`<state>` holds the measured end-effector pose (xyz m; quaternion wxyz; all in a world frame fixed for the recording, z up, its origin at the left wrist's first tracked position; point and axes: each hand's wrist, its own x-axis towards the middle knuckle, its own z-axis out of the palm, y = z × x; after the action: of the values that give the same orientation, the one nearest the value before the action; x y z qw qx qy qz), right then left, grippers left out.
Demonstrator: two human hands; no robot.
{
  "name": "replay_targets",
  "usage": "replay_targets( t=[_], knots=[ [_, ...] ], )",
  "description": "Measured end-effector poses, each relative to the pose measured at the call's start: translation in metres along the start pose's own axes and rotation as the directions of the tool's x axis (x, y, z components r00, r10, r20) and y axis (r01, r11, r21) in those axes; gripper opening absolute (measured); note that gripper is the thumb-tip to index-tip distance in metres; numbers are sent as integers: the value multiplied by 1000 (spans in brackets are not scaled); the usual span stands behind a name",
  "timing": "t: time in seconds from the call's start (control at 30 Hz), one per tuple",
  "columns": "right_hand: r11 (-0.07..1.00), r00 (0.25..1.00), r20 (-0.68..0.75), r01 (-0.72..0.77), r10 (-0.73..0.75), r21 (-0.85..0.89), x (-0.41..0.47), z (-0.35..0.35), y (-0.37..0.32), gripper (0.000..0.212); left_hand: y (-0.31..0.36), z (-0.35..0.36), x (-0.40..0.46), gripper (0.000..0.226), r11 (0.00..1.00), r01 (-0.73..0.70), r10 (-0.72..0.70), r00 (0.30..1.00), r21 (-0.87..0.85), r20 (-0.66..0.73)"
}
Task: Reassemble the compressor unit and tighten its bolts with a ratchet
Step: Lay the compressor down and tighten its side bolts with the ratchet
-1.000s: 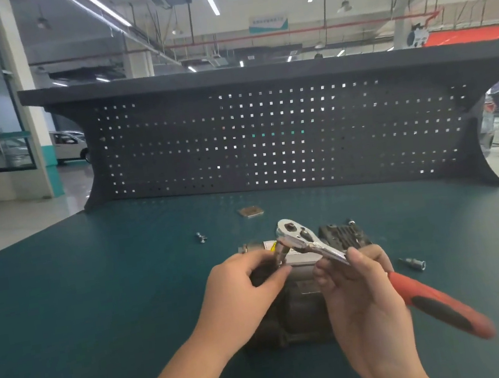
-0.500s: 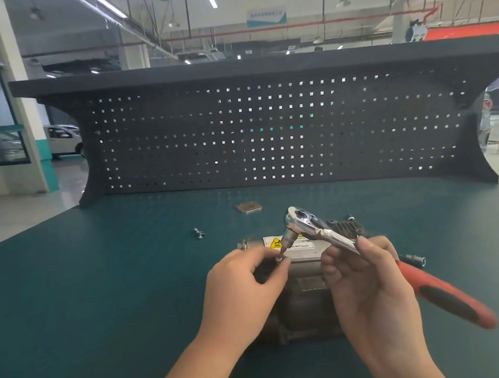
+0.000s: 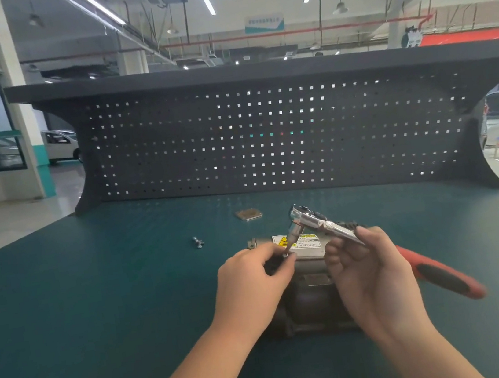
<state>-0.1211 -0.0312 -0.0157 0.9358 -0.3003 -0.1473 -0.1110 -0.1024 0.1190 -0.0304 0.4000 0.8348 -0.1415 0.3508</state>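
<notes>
The dark compressor unit [image 3: 313, 300] lies on the green bench, a white and yellow warning label [image 3: 305, 241] on its top. My right hand [image 3: 369, 274] grips the chrome shaft of a ratchet [image 3: 310, 218] with a red and black handle [image 3: 439, 274] pointing right. The ratchet's socket points down and left at a small bolt [image 3: 285, 254]. My left hand [image 3: 252, 287] pinches that bolt at the socket's tip, above the compressor. Both hands hide much of the unit's body.
A loose bolt [image 3: 198, 242] lies on the green bench top [image 3: 98, 306] to the left. A small square plate [image 3: 248, 214] sits behind the unit. A black pegboard [image 3: 266, 135] closes off the back of the bench.
The ratchet head has risen and shifted right a little with my right hand. My left hand stays at the socket's tip. The camera has tilted slightly.
</notes>
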Motion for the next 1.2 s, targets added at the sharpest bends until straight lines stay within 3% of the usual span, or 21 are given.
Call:
replay_targets(
  t=[0.23,0.43,0.67,0.8,1.2],
  knots=[
    [978,976,-62,-209,208,-11,71,7,-14,17,-10,23,51,16,996,83,-87,987,36,136],
    [990,991,-12,-136,137,42,82,-2,-20,23,-19,33,55,16,999,49,-49,995,10,87],
    [992,989,-114,-106,97,-74,65,-8,-17,26,-13,31,37,10,999,1,2,998,-45,63],
    [989,987,-116,-123,113,-83,62,-6,-16,17,-13,30,37,9,998,-16,20,998,-52,68],
    [986,989,-81,-133,126,-97,60,-5,-9,16,-15,27,44,17,987,122,-100,977,-108,186]
  ],
)
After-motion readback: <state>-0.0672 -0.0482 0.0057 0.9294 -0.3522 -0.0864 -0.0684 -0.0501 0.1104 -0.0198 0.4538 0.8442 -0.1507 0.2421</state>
